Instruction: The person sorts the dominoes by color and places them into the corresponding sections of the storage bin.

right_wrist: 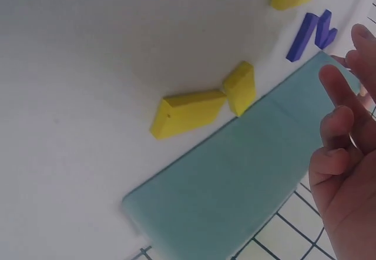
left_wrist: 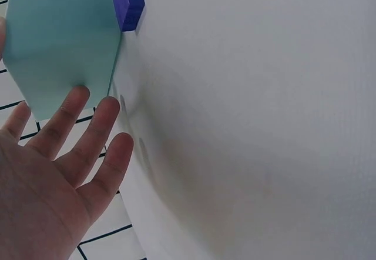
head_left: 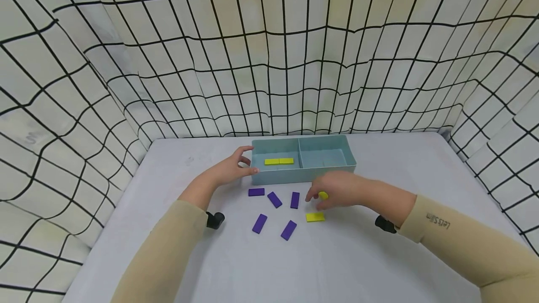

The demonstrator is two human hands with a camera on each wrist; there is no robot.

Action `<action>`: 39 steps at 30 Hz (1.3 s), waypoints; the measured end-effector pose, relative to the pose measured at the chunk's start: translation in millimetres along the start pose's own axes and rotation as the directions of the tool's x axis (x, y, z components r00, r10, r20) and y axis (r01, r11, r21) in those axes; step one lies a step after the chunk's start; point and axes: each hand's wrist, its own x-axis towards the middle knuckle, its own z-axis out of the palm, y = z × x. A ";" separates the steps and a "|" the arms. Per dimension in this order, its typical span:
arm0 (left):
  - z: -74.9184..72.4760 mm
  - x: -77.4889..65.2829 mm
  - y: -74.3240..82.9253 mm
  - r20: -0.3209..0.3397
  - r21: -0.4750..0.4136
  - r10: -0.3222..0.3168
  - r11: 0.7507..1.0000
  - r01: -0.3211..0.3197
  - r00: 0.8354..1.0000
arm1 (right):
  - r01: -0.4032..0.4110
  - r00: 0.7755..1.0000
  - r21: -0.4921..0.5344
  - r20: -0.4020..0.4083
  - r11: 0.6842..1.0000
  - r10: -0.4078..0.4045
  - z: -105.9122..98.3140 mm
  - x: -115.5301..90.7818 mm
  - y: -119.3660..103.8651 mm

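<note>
A pale blue-green two-compartment box [head_left: 273, 176] stands on the table, with two yellow blocks [head_left: 279, 161] end to end in its left compartment. My left hand [head_left: 233, 168] is at the box's left end, thumb at the front corner; in the left wrist view its spread fingers [left_wrist: 97, 127] reach to the end wall. Over the table just in front of the box, my right hand [head_left: 338, 190] has loosely bent fingers and holds nothing. Beneath it a yellow block [head_left: 323, 195] is partly hidden. Nearer me lies another yellow block [head_left: 315, 217]. The right wrist view shows three yellow blocks [right_wrist: 191, 116] outside the box.
Several purple blocks lie scattered before the box, among them one close to its front wall [head_left: 256, 192] and one nearer me [head_left: 288, 230]. The right compartment [head_left: 324, 153] shows only its bare floor. White walls with a black grid [head_left: 286, 60] enclose the table's back and sides.
</note>
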 end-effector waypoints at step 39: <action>-0.4 0.3 1.3 0.002 0.025 -0.001 1.000 0.001 1.000 | 0.016 1.000 -0.003 0.014 1.000 -0.016 22.4 -0.8 4.6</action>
